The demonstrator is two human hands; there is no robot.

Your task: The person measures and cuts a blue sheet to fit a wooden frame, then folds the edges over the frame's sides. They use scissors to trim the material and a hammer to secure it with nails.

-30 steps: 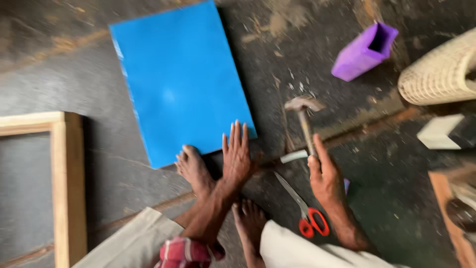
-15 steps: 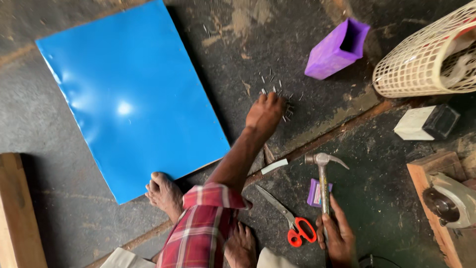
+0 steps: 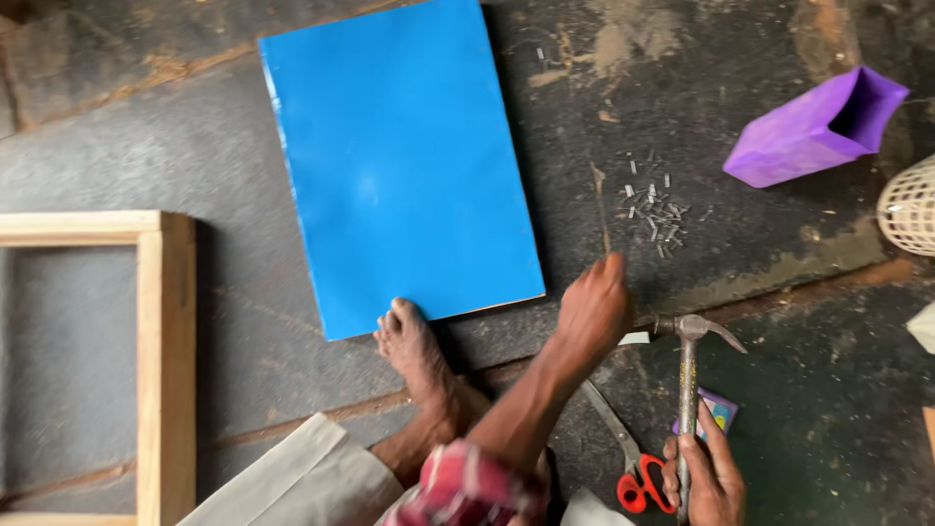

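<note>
The person sits on the dark floor with a bare foot [image 3: 414, 341] touching the bottom edge of a big blue board [image 3: 404, 161] in the upper middle of the picture. The right hand [image 3: 709, 477], at the bottom right, is wrapped tight around the handle of a hammer [image 3: 688, 390], and the hammer's metal head points up toward the middle. The left hand [image 3: 594, 310] is in the middle, curled closed with the knuckles up, and I cannot tell if it holds anything. A little heap of small nails [image 3: 654, 209] lies loose on the floor just above that hand, to the right of the board. I think the toes could get hurt, because they sit so close to the board's edge and the hammer is not far away. A bare foot could also step on one of those sharp nails if they get knocked about. Red-handled scissors [image 3: 633, 468] lie right beside the hammer hand, so fingers might bump them. A purple box [image 3: 808, 131] lies tipped over at the upper right, and a wooden frame [image 3: 161, 360] sits at the left.
</note>
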